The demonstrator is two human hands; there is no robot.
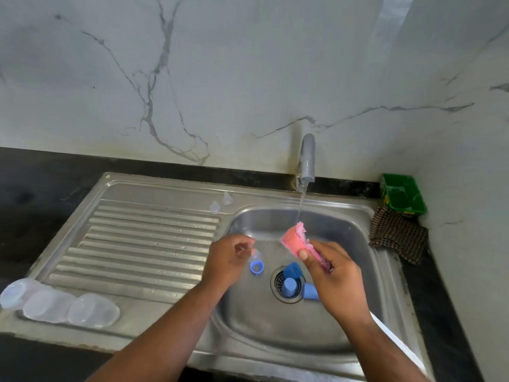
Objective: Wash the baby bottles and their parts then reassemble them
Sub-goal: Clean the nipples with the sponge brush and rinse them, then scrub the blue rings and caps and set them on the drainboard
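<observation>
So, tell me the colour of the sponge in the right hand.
Pink; the sponge shows best in the head view.

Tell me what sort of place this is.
Most likely a home kitchen sink area: a steel sink with ribbed drainboard, a running tap, and dark countertop against a marble-look wall.

Clear bottles [48, 306] on drainboard [143, 238] — blue caps [289, 288] in sink [275, 334]

Three clear bottles [48, 306] are lying flat, two loose teats [215, 207] are standing, one ringed teat [256, 262] is being held, three blue pieces [289, 287] are sitting together, and one sponge [295, 239] is getting rinsed.
</observation>
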